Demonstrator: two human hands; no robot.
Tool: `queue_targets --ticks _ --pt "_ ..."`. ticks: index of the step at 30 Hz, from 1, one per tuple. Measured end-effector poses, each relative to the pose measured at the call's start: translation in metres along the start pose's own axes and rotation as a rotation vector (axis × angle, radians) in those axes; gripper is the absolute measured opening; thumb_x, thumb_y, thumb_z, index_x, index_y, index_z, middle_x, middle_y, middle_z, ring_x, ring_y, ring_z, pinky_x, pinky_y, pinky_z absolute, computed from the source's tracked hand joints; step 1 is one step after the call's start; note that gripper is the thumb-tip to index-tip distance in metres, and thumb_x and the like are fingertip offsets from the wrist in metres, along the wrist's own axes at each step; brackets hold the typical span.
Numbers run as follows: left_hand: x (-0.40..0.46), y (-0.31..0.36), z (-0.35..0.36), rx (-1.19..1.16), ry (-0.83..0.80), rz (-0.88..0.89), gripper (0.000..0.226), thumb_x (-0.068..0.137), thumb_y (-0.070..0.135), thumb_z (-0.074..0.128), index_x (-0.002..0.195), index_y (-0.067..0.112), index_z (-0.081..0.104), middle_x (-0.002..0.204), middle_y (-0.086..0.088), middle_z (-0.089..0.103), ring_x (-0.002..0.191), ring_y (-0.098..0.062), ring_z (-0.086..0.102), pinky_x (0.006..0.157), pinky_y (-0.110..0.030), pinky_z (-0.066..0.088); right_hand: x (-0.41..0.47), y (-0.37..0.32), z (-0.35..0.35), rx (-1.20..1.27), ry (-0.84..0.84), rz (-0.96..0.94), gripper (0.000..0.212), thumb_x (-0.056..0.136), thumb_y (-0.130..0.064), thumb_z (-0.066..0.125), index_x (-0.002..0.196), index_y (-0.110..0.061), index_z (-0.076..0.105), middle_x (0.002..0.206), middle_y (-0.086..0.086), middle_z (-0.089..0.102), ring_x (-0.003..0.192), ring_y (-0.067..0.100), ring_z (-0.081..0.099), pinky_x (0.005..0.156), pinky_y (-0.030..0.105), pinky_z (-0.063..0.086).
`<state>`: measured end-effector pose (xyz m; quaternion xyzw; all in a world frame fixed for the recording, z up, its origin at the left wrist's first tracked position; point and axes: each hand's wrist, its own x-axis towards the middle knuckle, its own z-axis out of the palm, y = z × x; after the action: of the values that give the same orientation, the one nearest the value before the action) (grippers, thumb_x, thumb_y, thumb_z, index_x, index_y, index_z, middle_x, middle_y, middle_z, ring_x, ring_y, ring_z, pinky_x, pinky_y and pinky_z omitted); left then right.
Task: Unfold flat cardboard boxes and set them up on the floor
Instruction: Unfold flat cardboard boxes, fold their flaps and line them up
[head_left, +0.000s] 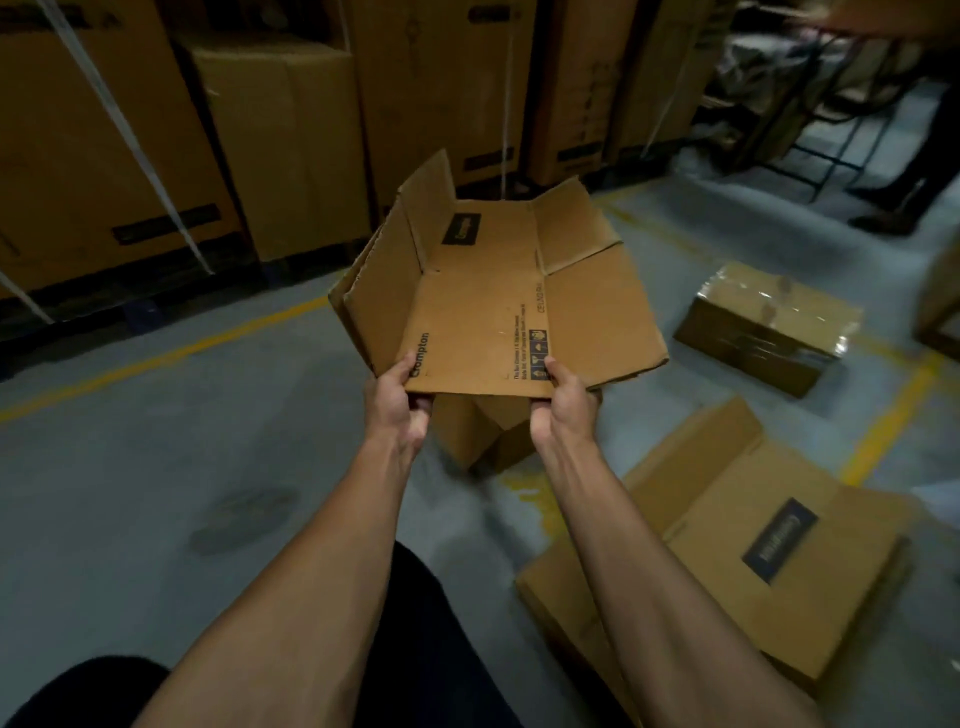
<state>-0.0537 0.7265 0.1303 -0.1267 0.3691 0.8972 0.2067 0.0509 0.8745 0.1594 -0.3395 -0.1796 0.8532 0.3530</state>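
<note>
I hold a brown flat cardboard box (483, 306) out in front of me, above the floor, its printed side up and its flaps spread at the left and right ends. My left hand (397, 402) grips the near edge at its left corner, thumb on top. At the right corner of that same edge, my right hand (563, 402) grips with the thumb on top too. Under the held box, a small cardboard box (483, 431) stands on the floor, mostly hidden.
A stack of flat boxes (737, 561) lies on the floor at the lower right. A taped closed carton (763, 327) sits to the right. Tall strapped cartons (130, 145) line the back. A person's legs (914, 171) stand at the far right. Yellow lines cross the grey floor (156, 441).
</note>
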Motion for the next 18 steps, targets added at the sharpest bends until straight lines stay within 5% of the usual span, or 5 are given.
queue_targets --ticks 2,5,8,13,18 --pt "0.006 -0.031 0.013 0.032 -0.032 -0.044 0.039 0.099 0.005 0.063 0.138 -0.001 0.062 0.131 -0.022 0.070 0.109 -0.030 0.074 0.081 -0.040 0.064 0.009 -0.024 -0.022 0.018 0.028 -0.036 0.038 0.093 0.011 0.066 0.130 0.009 0.063 0.122 0.025 0.072 0.103 0.034 0.075 0.072 0.044 0.067" --pt "0.007 -0.077 0.032 0.071 -0.078 -0.107 0.041 0.098 0.005 0.064 0.139 -0.002 0.062 0.131 -0.023 0.070 0.108 -0.031 0.074 0.084 -0.043 0.065 0.018 -0.059 -0.053 0.050 0.086 -0.079 0.019 0.094 0.012 0.065 0.113 0.008 0.068 0.109 0.021 0.075 0.087 0.028 0.075 0.063 0.039 0.066" --pt "0.002 -0.122 0.048 0.089 -0.109 -0.160 0.048 0.095 0.002 0.069 0.142 -0.002 0.058 0.131 -0.024 0.070 0.111 -0.034 0.074 0.090 -0.054 0.062 0.027 -0.085 -0.086 0.112 0.145 -0.137 0.031 0.094 0.011 0.065 0.125 0.013 0.064 0.121 0.026 0.072 0.088 0.029 0.075 0.067 0.041 0.066" --pt "-0.013 -0.191 0.062 0.133 -0.133 -0.308 0.045 0.101 0.002 0.063 0.145 -0.005 0.052 0.122 -0.021 0.073 0.096 -0.025 0.078 0.073 -0.036 0.065 0.034 -0.116 -0.151 0.174 0.238 -0.175 0.035 0.095 0.008 0.063 0.130 0.011 0.063 0.125 0.023 0.070 0.105 0.033 0.073 0.071 0.040 0.066" --pt "-0.033 -0.248 0.057 0.189 -0.203 -0.432 0.044 0.100 0.001 0.062 0.143 -0.003 0.055 0.131 -0.022 0.070 0.113 -0.033 0.073 0.079 -0.037 0.064 0.026 -0.127 -0.223 0.247 0.343 -0.197 0.045 0.092 0.003 0.068 0.137 -0.006 0.062 0.129 0.016 0.072 0.116 0.032 0.071 0.094 0.051 0.061"
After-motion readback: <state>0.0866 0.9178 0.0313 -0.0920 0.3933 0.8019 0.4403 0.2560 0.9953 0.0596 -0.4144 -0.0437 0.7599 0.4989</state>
